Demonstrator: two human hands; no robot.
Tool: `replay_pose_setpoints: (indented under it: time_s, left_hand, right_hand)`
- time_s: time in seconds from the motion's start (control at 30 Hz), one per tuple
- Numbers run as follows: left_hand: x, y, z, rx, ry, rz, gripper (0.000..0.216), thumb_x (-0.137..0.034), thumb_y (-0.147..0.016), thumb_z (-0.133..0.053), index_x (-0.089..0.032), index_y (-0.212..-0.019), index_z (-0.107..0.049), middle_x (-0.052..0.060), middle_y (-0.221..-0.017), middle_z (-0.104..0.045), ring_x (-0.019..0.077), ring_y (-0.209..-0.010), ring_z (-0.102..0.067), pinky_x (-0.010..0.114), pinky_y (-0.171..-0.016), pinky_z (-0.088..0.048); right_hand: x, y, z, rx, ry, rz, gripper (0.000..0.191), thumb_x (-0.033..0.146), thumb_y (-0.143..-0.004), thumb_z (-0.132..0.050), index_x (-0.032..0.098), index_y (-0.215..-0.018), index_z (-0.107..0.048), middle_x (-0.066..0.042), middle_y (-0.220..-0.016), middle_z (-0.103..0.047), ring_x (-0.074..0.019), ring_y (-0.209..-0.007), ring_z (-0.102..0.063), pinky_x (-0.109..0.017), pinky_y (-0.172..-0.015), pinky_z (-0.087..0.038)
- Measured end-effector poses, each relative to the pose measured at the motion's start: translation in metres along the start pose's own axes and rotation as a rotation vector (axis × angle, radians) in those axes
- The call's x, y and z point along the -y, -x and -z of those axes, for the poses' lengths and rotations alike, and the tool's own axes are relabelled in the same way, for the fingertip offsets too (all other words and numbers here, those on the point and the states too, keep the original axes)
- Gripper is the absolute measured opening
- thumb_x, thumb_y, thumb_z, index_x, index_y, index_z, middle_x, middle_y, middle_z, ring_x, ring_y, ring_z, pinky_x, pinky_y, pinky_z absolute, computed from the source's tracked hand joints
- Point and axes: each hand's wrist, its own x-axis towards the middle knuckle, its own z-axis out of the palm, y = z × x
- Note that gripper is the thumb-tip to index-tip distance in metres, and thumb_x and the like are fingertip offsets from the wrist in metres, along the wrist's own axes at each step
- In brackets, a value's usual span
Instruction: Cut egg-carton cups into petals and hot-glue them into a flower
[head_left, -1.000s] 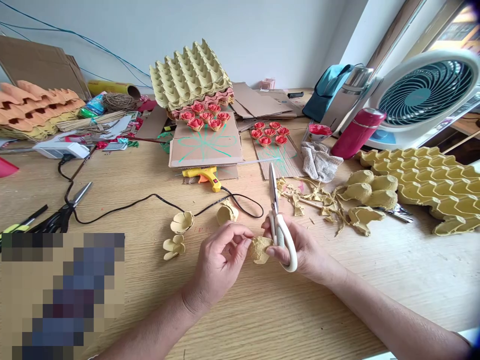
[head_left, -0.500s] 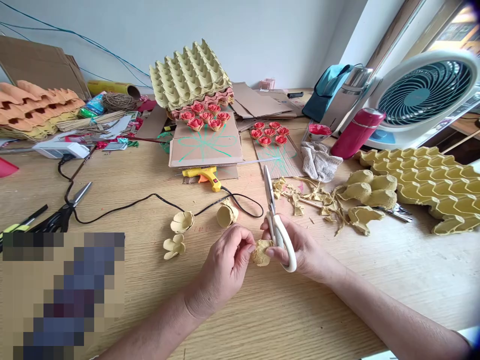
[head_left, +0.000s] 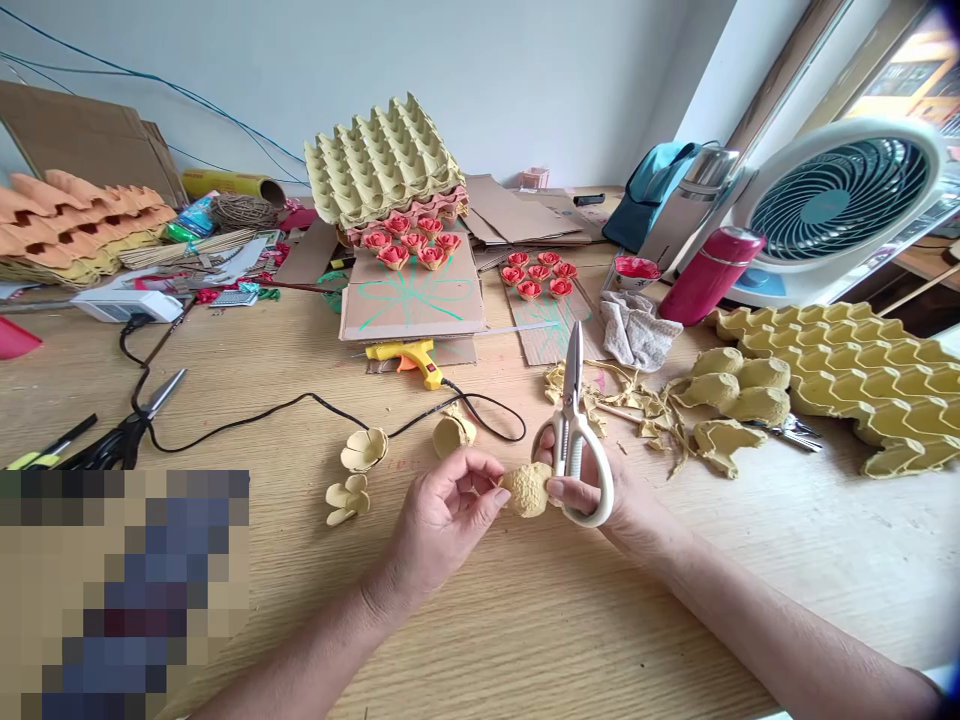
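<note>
Between my two hands is a yellow egg-carton cup (head_left: 528,491), its rough rounded bottom facing me. My left hand (head_left: 452,515) pinches its left edge between thumb and fingers. White-handled scissors (head_left: 574,400) stand in my right hand (head_left: 600,495), blades pointing up and closed, while its thumb touches the cup's right edge. To the left on the table are two cups cut into petals, one flower-shaped cup (head_left: 364,450) above a smaller petal piece (head_left: 348,499). Another cup (head_left: 454,432) sits just beyond my left hand.
A yellow glue gun (head_left: 409,358) lies by cardboard (head_left: 416,310) holding red paper flowers (head_left: 412,243). Carton scraps (head_left: 649,410), cut cups (head_left: 739,385) and an egg tray (head_left: 877,380) are at right. Black scissors (head_left: 127,430) lie left. A fan (head_left: 832,210) stands behind.
The cup has turned so its rounded bottom shows more fully. My right hand has shifted slightly right, with the scissors now more upright. My left hand keeps pinching the cup's edge.
</note>
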Motion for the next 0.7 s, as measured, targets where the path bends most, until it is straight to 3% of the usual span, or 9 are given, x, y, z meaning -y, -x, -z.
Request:
replay_pose_setpoints:
  time_s: [0.1, 0.27, 0.47, 0.7]
  left_hand:
    - [-0.002, -0.001, 0.0, -0.031, -0.136, -0.095, 0.004, -0.019, -0.091, -0.062, -0.018, -0.088, -0.063, 0.001, -0.076, -0.065, 0.0104, -0.063, -0.059, 0.02, -0.054, -0.048]
    - [-0.004, 0.002, 0.001, -0.054, -0.411, -0.352, 0.009, -0.009, -0.089, -0.065, -0.019, -0.089, -0.066, -0.001, -0.077, -0.066, 0.0099, -0.067, -0.062, 0.021, -0.065, -0.052]
    - [-0.005, 0.008, 0.0, -0.08, -0.473, -0.427, 0.013, -0.007, -0.091, -0.064, -0.02, -0.092, -0.063, 0.001, -0.084, -0.07, 0.012, -0.076, -0.066, 0.022, -0.071, -0.055]
    - [-0.005, 0.011, -0.001, -0.087, -0.577, -0.486, 0.019, -0.003, -0.095, -0.054, -0.022, -0.095, -0.057, 0.002, -0.088, -0.067, 0.0137, -0.082, -0.065, 0.025, -0.076, -0.053]
  right_hand:
    - [0.003, 0.0, -0.001, 0.038, -0.002, -0.008, 0.048, 0.039, -0.068, -0.09, 0.022, -0.099, -0.056, 0.002, -0.088, -0.058, -0.0116, -0.072, -0.05, -0.023, -0.062, -0.042]
    - [0.001, -0.001, -0.002, 0.107, 0.002, 0.016, 0.05, 0.038, -0.068, -0.091, 0.023, -0.098, -0.055, 0.002, -0.09, -0.06, -0.0107, -0.07, -0.052, -0.023, -0.062, -0.044]
    - [-0.005, 0.001, -0.003, 0.094, 0.081, 0.067, 0.048, 0.043, -0.071, -0.088, 0.024, -0.098, -0.054, 0.002, -0.087, -0.059, -0.012, -0.069, -0.051, -0.024, -0.06, -0.046]
    - [-0.003, 0.005, -0.006, 0.091, 0.131, 0.094, 0.043, 0.04, -0.074, -0.086, 0.025, -0.099, -0.055, 0.002, -0.089, -0.058, -0.0134, -0.076, -0.054, -0.026, -0.07, -0.049]
